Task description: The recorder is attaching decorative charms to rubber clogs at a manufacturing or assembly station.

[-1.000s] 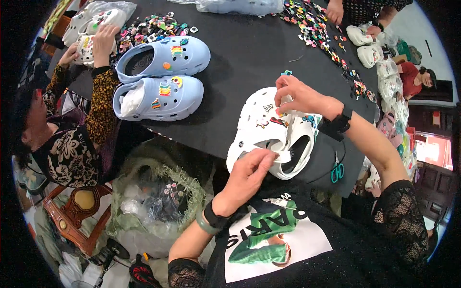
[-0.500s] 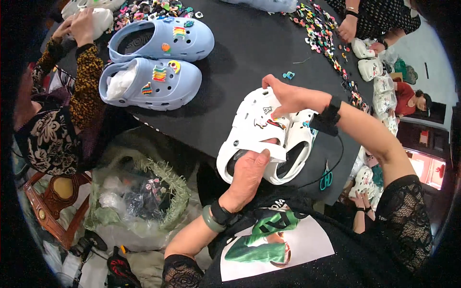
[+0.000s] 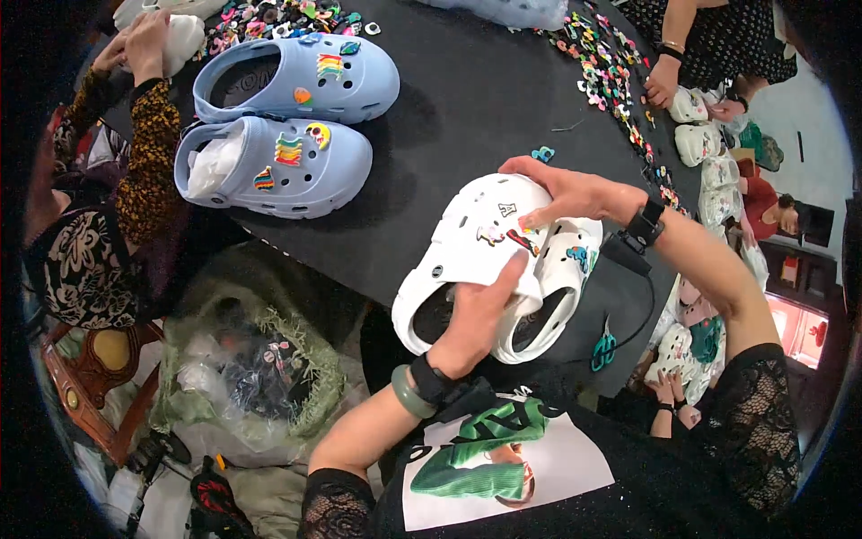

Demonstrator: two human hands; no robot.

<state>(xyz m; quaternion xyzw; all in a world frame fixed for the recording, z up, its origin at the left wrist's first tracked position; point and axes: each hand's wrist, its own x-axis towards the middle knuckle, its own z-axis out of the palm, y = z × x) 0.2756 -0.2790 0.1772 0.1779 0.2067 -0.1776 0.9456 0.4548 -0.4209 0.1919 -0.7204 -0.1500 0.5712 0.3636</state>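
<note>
A white clog (image 3: 458, 220) is tilted between my hands at the near edge of the black table. My left hand (image 3: 476, 319) reaches into its foot opening, with the thumb over the upper. My right hand (image 3: 588, 193) grips the toe end, its thumb beside a red-and-yellow charm (image 3: 523, 241). A small white charm (image 3: 490, 235) and a letter-shaped charm (image 3: 507, 210) also sit on that upper. Just to the right rests a second white clog (image 3: 558, 287), partly covered, carrying a blue charm (image 3: 579, 259).
Two light-blue clogs (image 3: 337, 166) with colourful charms stand left. Teal-handled scissors (image 3: 604, 349) lie right, a blue charm (image 3: 542, 154) beyond my right hand. Loose charms (image 3: 602, 67) line the far side. Co-workers' hands (image 3: 144, 45) handle clogs at left and right. A plastic-lined basket (image 3: 251, 368) stands below.
My left thumb has slid up the clog's upper toward the charms, and the left hand sits deeper in the opening. The clog has turned slightly and my right hand has shifted right and down.
</note>
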